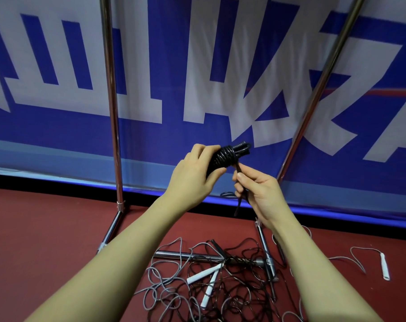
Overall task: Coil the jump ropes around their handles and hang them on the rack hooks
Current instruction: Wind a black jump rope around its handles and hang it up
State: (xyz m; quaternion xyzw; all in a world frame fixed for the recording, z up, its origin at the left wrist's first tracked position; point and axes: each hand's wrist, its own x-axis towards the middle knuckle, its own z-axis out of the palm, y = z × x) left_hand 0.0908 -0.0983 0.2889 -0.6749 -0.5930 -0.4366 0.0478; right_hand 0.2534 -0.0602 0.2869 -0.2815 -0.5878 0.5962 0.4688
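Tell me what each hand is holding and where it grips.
The left hand grips the coiled black jump rope around the lower end of its wound bundle. The right hand pinches the rope's loose tail just below the coil.

Two bare forearms and hands, nothing worn on them

Both forearms are uncovered from the bottom edge of the view up to the wrists: no sleeve, cuff, watch, strap or bracelet shows. The left hand [192, 173] and the right hand [259, 191] are gloveless, and no ring is visible on any finger in view. The fingernails that show are short and plain, without polish or marking.
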